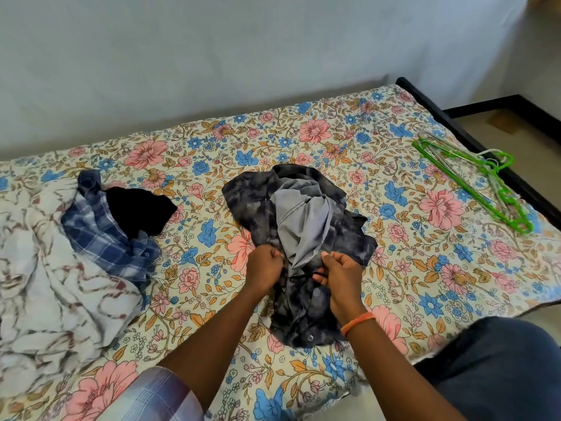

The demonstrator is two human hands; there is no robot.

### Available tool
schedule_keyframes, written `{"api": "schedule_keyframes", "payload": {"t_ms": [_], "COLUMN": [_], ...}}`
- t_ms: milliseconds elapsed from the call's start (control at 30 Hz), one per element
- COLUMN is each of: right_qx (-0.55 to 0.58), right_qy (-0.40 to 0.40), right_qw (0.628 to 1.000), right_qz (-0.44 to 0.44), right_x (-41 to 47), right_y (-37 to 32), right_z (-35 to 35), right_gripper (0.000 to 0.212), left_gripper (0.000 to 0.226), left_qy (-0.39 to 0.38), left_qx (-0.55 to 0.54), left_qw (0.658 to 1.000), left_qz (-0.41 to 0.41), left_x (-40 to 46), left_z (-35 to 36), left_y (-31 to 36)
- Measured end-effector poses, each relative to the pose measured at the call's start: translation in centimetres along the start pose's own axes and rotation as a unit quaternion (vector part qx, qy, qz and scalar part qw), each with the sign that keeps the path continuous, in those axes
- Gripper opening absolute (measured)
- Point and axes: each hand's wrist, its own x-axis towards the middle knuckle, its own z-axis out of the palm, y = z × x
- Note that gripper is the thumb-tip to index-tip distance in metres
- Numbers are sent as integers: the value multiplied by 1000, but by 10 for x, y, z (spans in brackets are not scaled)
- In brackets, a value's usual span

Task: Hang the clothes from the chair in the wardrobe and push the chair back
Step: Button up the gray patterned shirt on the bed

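Both hands pinch the dark mottled button shirt [306, 302] at the centre of the frame: the left hand [263, 268] curls its fingers round a fold on the shirt's left edge, and the right hand [340, 278], with an orange band [358, 323] at its wrist, nips the fabric between thumb and fingers just beside it. The shirt lies crumpled on the floral bedsheet [303, 132], with a grey garment [303, 220] bunched on top of it. At the left of the frame a blue checked shirt [103, 235] and a black garment [136, 208] lie in a heap, touching a rumpled white patterned blanket [45, 284]. The green hangers [473, 183] lie at the upper right, well apart from the hands. Neither chair nor wardrobe is in view. The step in hand looks like sorting out the shirt before it goes on a hanger. To do it well, the person would best free the grey garment first, then find the collar and shoulders and shake the shirt flat, since a twisted placket will likely slide off a hanger. Pulling on one fold alone may drag both garments together.
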Motion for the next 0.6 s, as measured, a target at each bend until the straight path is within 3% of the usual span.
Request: {"api": "schedule_keyframes", "payload": {"t_ms": [133,333,600], "right_qx": [-98,-261,-264], "right_qy": [33,-26,-15], "right_qw": [989,893,872], "right_qz": [-104,-366,-412], "right_x": [-8,-62,-82], "right_y": [-16,-47,-27], "right_z": [1,3,-13], "right_gripper": [18,7,12], "left_gripper": [15,12,11], "left_qy": [23,27,-13], "left_qx": [-104,-184,-227], "left_qw": [994,970,964], "left_qz": [39,154,139], "left_x": [-23,-94,-116], "left_z": [-26,-53,-45], "left_y": [20,57,49]}}
